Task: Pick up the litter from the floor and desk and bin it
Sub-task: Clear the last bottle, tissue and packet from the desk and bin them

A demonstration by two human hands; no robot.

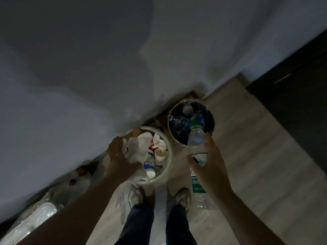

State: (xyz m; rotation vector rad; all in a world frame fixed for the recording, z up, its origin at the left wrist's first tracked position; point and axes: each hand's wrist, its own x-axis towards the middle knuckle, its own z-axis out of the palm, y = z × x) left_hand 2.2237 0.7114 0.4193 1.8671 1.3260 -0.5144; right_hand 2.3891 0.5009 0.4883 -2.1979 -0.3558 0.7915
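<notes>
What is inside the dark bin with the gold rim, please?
Several clear plastic bottles lie in the dark bin. Its bottom is hidden beneath them, and the bottle in the right hand covers its near rim.

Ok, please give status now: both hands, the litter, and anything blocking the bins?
Left hand grips crumpled paper over pale bin. Right hand grips clear bottle at near rim of dark bin. Nothing blocks; pale bin nearly full.
</notes>
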